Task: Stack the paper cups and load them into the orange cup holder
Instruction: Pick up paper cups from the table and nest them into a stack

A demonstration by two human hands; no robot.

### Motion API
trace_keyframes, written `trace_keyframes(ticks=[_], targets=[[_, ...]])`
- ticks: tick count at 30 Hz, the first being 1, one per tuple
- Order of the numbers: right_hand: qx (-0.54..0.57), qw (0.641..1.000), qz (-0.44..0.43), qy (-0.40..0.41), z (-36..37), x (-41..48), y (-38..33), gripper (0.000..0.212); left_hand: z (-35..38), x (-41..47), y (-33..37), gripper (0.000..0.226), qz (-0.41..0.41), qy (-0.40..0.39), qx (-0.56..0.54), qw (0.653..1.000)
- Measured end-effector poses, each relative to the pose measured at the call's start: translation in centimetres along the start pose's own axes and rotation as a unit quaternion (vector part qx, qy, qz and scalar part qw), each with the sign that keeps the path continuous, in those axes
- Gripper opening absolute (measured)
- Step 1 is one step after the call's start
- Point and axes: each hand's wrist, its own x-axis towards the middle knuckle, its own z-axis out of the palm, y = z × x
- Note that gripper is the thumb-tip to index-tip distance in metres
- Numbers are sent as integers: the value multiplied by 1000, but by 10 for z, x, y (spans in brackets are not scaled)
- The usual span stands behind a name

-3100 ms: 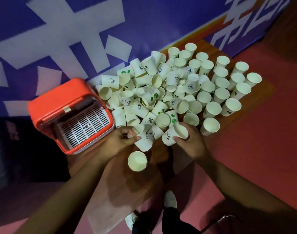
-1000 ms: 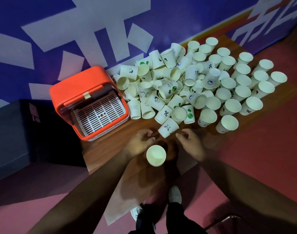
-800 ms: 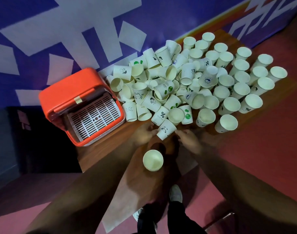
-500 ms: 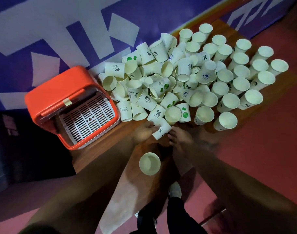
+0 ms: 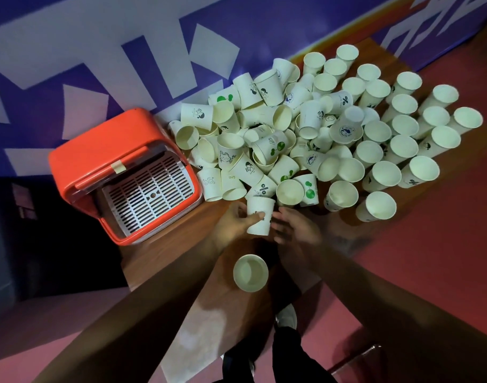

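The white paper cup with a small dark print (image 5: 260, 217) has left the pile's edge and now sits in the left hand (image 5: 235, 223), thumb and fingers curled round its wall. The right hand (image 5: 295, 228) has come off it, with fingers loosely spread just beside the cup; blur hides any contact. Both hands are right of the orange plastic cup holder (image 5: 98, 150), by its front corner. Nearer the person, an upright white cup (image 5: 250, 276) stands on the brown wooden table (image 5: 165, 244). Right of the holder spreads a heap of white paper cups (image 5: 292, 139), tumbled close by and upright farther off.
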Motion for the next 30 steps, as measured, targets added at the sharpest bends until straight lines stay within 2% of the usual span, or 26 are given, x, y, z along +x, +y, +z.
trace_keyframes(ticks=[3, 5, 7, 9, 11, 13, 15, 17, 20, 25, 30], targets=[[-71, 996, -46, -27, 3, 1, -9, 25, -16, -4, -9, 61, 5, 12, -32, 999], [-216, 969, -123, 1, -1, 9, -15, 28, -27, -8, -12, 65, -2, 5, -81, 997], [-390, 892, -219, 69, -8, 18, -23, 33, -35, -13, -13, 58, 12, -7, -120, 993], [-499, 812, -273, 128, -13, 29, -29, 43, -43, -19, -13, 57, 34, -16, -135, 990], [-585, 760, -246, 142, -16, 39, -31, 44, -50, -25, -12, 57, 53, -27, -147, 987], [-648, 722, -205, 129, -19, 47, -30, 34, -54, -34, -11, 55, 58, -37, -158, 985], [-676, 699, -195, 127, -21, 51, -27, 26, -57, -44, -9, 54, 65, -38, -148, 986], [-684, 682, -215, 143, -20, 50, -28, 23, -59, -54, -10, 63, 78, -49, -126, 988], [-645, 697, -281, 139, -16, 39, -29, 19, -60, -69, -14, 82, 107, -75, -59, 990], [-503, 779, -365, 81, -11, -5, -33, 18, -53, -97, -19, 80, 144, -112, 10, 983], [-458, 816, -334, 116, -9, -38, -33, 18, -42, -113, -30, 80, 198, -136, 142, 960]])
